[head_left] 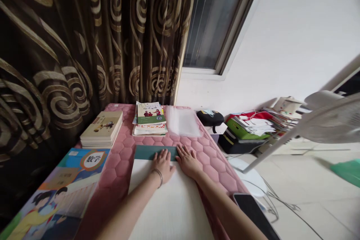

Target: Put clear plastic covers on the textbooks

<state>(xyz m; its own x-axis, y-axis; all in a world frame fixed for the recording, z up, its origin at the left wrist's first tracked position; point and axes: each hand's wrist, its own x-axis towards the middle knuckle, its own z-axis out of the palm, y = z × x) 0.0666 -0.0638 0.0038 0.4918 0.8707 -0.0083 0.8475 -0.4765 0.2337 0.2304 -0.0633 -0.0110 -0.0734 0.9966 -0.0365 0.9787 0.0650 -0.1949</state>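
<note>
A large flat white sheet (165,202) with a dark green band (144,153) along its far end lies in front of me on the pink quilted surface (120,161). My left hand (163,164), with a bracelet at the wrist, rests flat on the band with its fingers stretched out. Beside it my right hand (188,160) presses on the band's right end, fingers spread. Neither hand grips anything. I cannot tell whether the white thing is a single sheet or a book cover.
Left of me lie a blue illustrated textbook (64,195) and a stack of beige books (102,127). Further back are more booklets (150,114) and clear plastic sleeves (182,121). A dark phone-like slab (253,213) lies at the right edge. A white fan (332,118) stands on the floor.
</note>
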